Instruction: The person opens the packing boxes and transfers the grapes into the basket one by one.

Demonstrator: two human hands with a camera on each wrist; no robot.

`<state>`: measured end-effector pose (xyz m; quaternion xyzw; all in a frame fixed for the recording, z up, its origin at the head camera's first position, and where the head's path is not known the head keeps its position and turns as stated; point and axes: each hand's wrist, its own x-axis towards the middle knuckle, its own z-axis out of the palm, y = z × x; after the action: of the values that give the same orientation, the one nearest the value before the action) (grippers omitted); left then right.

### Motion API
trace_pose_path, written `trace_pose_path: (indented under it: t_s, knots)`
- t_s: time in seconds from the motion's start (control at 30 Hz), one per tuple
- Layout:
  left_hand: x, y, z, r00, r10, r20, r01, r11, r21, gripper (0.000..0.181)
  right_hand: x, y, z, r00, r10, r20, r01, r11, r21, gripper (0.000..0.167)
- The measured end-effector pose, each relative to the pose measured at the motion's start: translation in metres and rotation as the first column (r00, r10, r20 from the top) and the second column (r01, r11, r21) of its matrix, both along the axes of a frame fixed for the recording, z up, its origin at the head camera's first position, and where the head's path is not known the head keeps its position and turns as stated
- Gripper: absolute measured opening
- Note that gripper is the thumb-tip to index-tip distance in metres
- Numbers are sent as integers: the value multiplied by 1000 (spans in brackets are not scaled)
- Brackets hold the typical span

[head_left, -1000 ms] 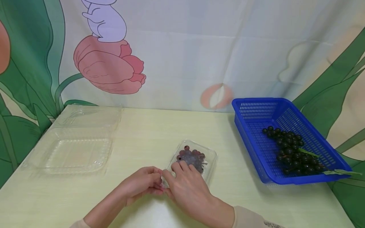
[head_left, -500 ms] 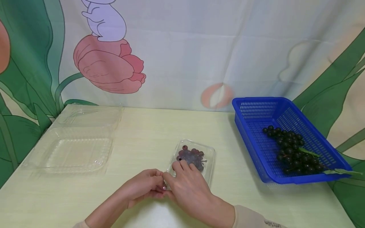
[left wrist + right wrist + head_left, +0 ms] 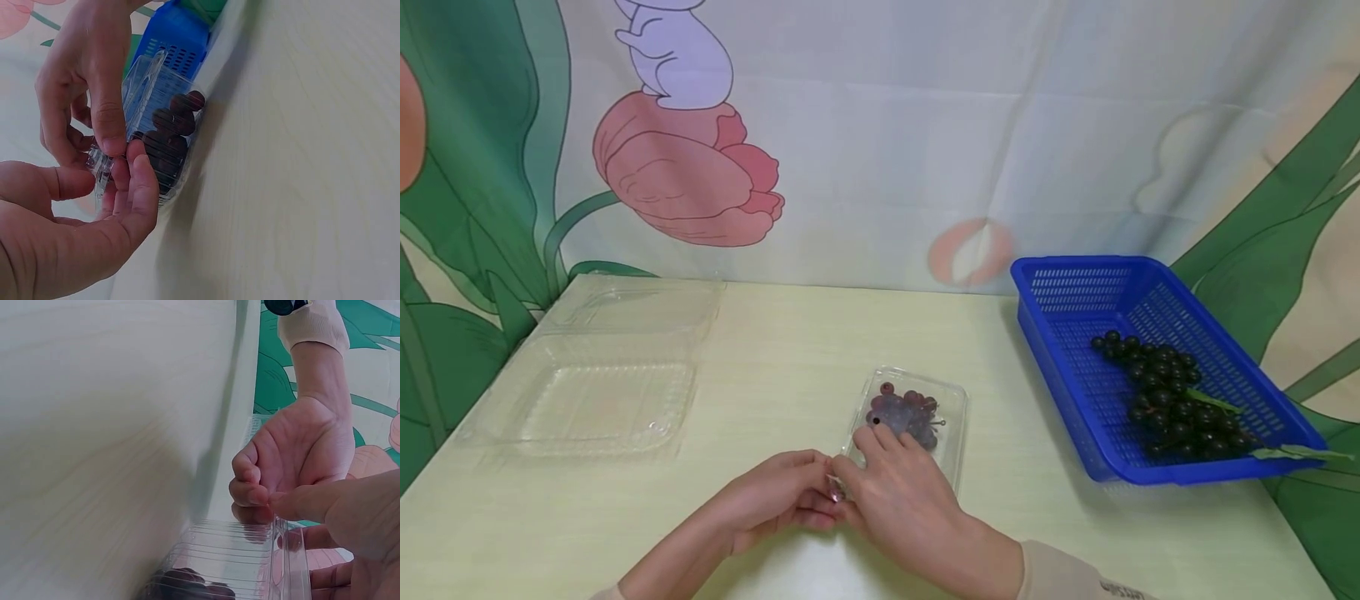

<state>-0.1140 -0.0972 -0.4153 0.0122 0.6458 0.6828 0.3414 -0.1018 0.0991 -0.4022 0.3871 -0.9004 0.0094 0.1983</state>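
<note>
A clear plastic clamshell box (image 3: 953,417) with a bunch of dark red grapes (image 3: 904,415) inside lies in front of me, its lid down over the fruit. My left hand (image 3: 778,498) grips the box's near left corner, fingers curled under the rim in the left wrist view. From the right, my right hand (image 3: 910,510) pinches the same edge with its thumb below, while its other fingers rest over the lid. In the right wrist view the ribbed box wall (image 3: 234,540) shows beneath the meeting fingertips. The near edge is partly hidden by both hands.
A blue plastic basket (image 3: 1052,367) holding a bunch of black grapes (image 3: 1165,392) stands to the right. At the left lies a larger clear plastic container (image 3: 602,408), opened flat with its lid toward the back. A printed curtain (image 3: 865,167) hangs behind the table (image 3: 775,350).
The box has shifted very slightly to the left. Both hands stay at its near left corner, and the left fingers have changed their hold a little, uncovering more of the corner.
</note>
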Motion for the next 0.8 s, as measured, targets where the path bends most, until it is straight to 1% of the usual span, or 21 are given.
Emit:
trace_pose_path:
  t_s: [0.17, 0.43, 0.63, 0.8]
  knots:
    - [0, -1, -1, 1000, -14, 0, 14, 1000, 23, 11, 0, 2, 0, 1000, 9, 7, -9, 1000, -9, 31]
    - [1, -3, -4, 1000, -27, 5, 26, 999, 45, 19, 1, 2, 0, 1000, 13, 8, -13, 1000, -6, 31]
    - [1, -5, -8, 999, -47, 7, 46, 993, 112, 22, 0, 3, 0, 999, 32, 1, -32, 999, -38, 28]
    - [1, -9, -9, 998, -52, 25, 47, 985, 169, 23, -1, 2, 1, 999, 47, -4, -47, 997, -62, 25]
